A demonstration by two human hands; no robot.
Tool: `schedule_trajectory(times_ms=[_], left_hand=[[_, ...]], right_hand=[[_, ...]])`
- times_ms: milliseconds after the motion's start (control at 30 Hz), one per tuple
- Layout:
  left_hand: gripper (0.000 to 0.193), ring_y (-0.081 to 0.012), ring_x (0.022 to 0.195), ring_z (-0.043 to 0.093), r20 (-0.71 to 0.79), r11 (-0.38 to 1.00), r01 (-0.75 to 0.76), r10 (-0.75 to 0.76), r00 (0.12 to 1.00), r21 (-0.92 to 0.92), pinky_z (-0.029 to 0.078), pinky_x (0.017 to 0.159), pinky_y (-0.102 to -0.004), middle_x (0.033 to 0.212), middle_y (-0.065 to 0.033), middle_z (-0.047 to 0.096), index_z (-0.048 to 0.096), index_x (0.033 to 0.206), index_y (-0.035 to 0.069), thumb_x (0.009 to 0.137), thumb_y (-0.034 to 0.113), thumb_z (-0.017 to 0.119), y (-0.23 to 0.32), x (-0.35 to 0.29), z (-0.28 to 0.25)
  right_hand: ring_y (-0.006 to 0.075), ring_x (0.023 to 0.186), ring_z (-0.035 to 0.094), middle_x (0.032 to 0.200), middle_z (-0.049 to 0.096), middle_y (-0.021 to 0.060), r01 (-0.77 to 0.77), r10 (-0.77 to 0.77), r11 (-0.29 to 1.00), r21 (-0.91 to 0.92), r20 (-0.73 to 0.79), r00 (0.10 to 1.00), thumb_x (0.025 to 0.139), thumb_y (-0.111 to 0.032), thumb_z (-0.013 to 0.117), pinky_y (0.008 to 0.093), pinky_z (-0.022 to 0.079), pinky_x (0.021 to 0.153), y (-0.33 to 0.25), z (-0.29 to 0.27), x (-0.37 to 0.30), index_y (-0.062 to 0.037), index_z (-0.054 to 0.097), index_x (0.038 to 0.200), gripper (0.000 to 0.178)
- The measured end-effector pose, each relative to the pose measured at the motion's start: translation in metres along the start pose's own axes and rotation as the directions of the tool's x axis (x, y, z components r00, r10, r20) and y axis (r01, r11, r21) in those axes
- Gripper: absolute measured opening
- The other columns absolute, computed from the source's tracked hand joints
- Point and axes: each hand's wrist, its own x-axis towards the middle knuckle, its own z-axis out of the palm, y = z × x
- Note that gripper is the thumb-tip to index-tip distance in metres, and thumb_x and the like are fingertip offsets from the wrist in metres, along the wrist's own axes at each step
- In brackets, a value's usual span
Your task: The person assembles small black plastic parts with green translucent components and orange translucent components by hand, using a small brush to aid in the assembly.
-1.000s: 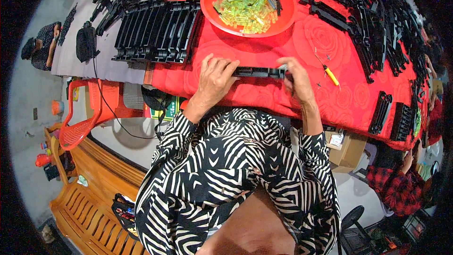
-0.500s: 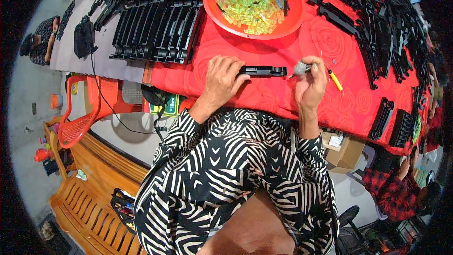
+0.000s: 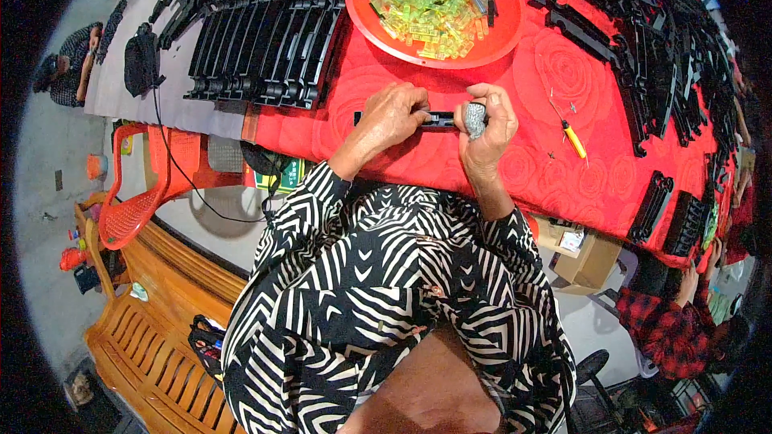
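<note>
1 bar (image 3: 440,119) seen over red cloth (image 3: 611,153), near bowl (image 3: 507,22) | bar pinched by left hand (image 3: 392,119) | grey knob (image 3: 475,121) gripped by right hand (image 3: 492,124), beside bar | risk: bar may be skewed if left pinch is loosened

The right hand (image 3: 490,130), apart from the black strip (image 3: 440,119) half a second ago, now brings its grey object (image 3: 475,122) to the right end — and the left hand (image 3: 392,119) now sits nearer the middle.
</note>
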Motion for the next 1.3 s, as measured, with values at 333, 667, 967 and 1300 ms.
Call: schedule_trajectory(times_ms=[333,667,967,1300], left_hand=[[0.017,-0.0321,0.078,0.056,0.066,0.996,0.063,-0.058,0.996,-0.07,0.043,0.067,-0.0428,0.076,-0.0115,0.056,0.056,0.074,0.005,0.071,0.016,0.068,0.002,0.003,0.0],[0.018,-0.0319,0.077,0.056,0.03,0.989,0.043,-0.039,0.999,-0.144,0.043,0.066,-0.0431,0.075,-0.0111,0.056,0.056,0.071,0.004,0.069,0.015,0.07,-0.003,0.004,0.007],[0.018,-0.0319,0.078,0.055,0.027,0.99,0.073,-0.07,0.997,-0.118,0.043,0.066,-0.0432,0.074,-0.0103,0.056,0.055,0.07,0.005,0.068,0.014,0.07,0.002,0.004,0.008],[0.018,-0.0328,0.078,0.055,0.03,0.991,0.066,-0.063,0.998,-0.116,0.043,0.066,-0.0443,0.075,-0.0109,0.055,0.054,0.07,0.004,0.067,0.014,0.07,0.002,0.004,0.006]], right_hand=[[0.0091,0.043,0.045,0.057,0.048,0.0026,0.015,-0.015,0.999,0.042,0.001,1.0,0.088,-0.01,0.045,0.0222,0.036,0.042,0.012,0.004,0.001,0.002,0.055,0.088,0.016],[0.0103,0.042,0.045,0.057,0.047,0.0032,0.039,-0.037,0.999,0.017,-0.114,0.993,0.085,-0.01,0.043,0.0232,0.037,0.041,0.012,0.008,0.0,0.0015,0.055,0.085,0.016],[0.0109,0.042,0.045,0.059,0.048,0.0037,0.041,-0.045,0.999,-0.033,-0.135,0.99,0.085,-0.009,0.042,0.0239,0.037,0.041,0.014,0.007,0.0,0.0013,0.054,0.084,0.016],[0.01,0.043,0.044,0.06,0.048,0.0032,0.019,-0.028,0.999,-0.048,-0.204,0.979,0.086,-0.008,0.042,0.0241,0.037,0.04,0.012,0.014,-0.001,0.0008,0.054,0.084,0.015]])
